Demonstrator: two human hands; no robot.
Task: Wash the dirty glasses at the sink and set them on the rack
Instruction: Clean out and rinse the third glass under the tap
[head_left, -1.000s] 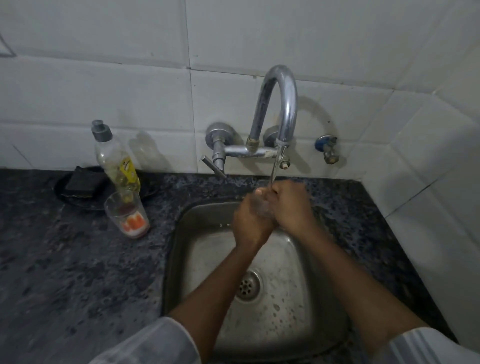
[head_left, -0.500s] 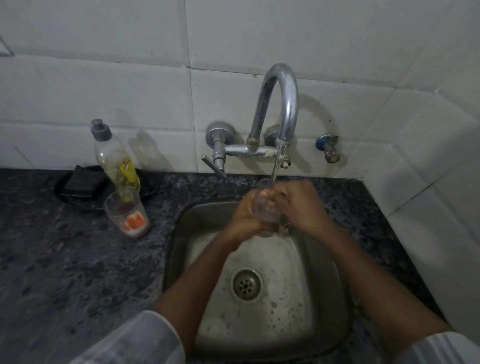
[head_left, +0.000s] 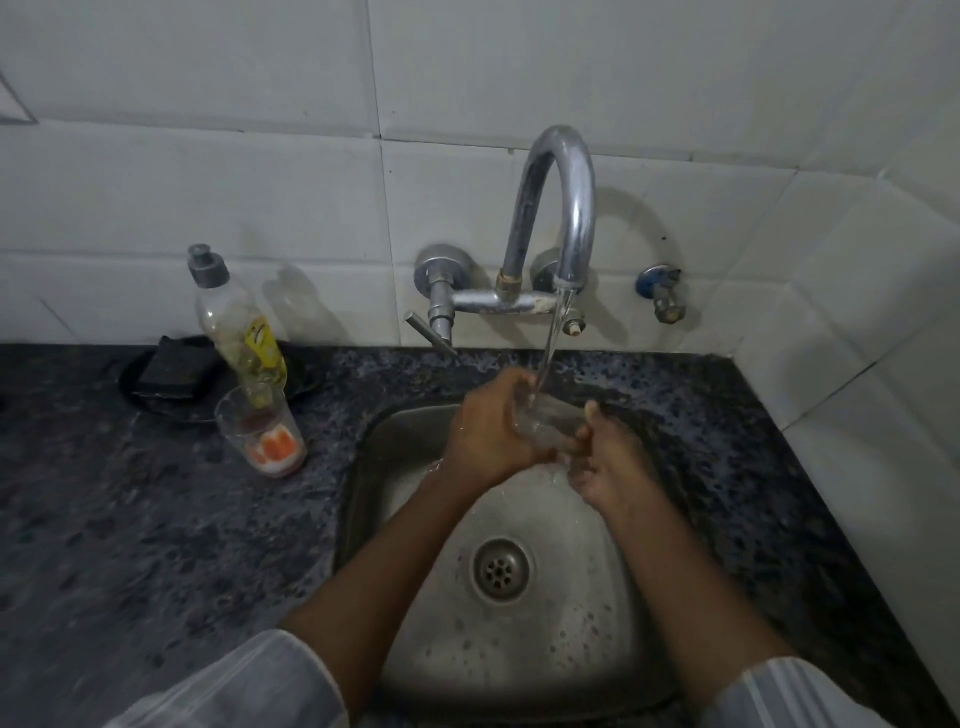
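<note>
A clear glass (head_left: 545, 423) lies tilted between both hands over the steel sink (head_left: 363, 467), under the stream running from the curved tap (head_left: 563, 208). My left hand (head_left: 493, 426) wraps its left side. My right hand (head_left: 610, 462) holds its lower right end, thumb up. A second glass (head_left: 262, 431) with orange marks and a reddish residue stands on the dark counter left of the sink. No rack is in view.
A soap bottle (head_left: 239, 332) with a grey cap stands behind the second glass, next to a black dish (head_left: 140, 384) holding a dark sponge (head_left: 174, 366). A small blue valve (head_left: 662, 291) sits on the tiled wall at right. The sink drain (head_left: 500, 569) lies below my arms.
My right hand has slid down and to the right off the glass's top, so the glass now shows between the hands. The glass stays under the running water.
</note>
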